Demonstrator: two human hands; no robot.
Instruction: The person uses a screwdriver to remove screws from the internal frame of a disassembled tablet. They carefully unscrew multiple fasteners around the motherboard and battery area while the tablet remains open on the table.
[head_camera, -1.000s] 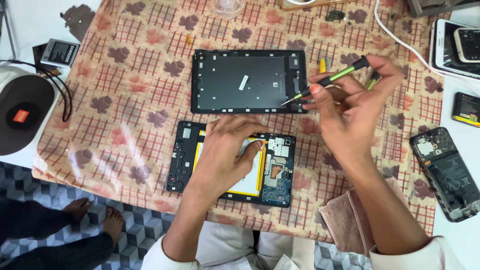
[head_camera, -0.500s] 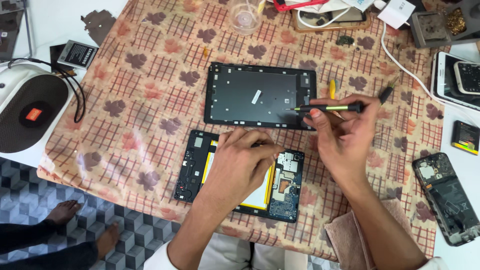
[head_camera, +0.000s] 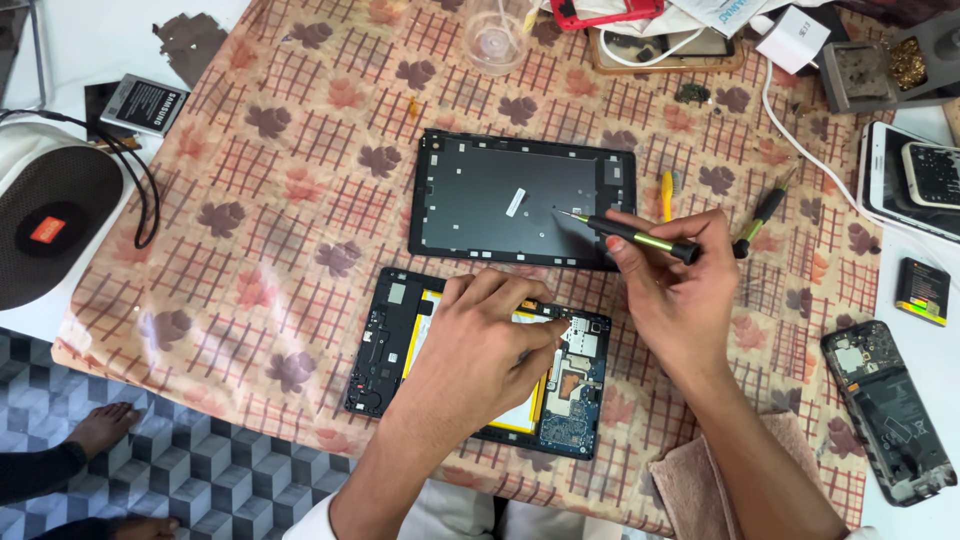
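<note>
The opened black tablet body with its yellow-edged battery and blue circuit board (head_camera: 560, 400) lies on the brown leaf-patterned tablecloth (head_camera: 250, 250), near the table's front edge. The left hand (head_camera: 480, 350) rests flat on top of this tablet, palm down, fingers close together and curled slightly, covering most of the battery; its fingertips (head_camera: 545, 335) reach toward the circuit board at the tablet's right end. It presses on the tablet rather than gripping anything.

The right hand (head_camera: 675, 285) is just to the right of the tablet and above its right end, apart from it. It pinches a slim black screwdriver with a green band (head_camera: 630, 235) between thumb and fingers, the shaft lying nearly level and the metal tip pointing left. The tip hangs over the right part of the detached black tablet back cover (head_camera: 480, 200), which lies flat just beyond the opened tablet, with a narrow strip of cloth between the 2.

A second green-handled screwdriver (head_camera: 762, 212) and a small yellow tool (head_camera: 667, 195) lie on the cloth behind the right hand. An opened black phone (head_camera: 885, 410) lies well to the right, on the white tabletop.
</note>
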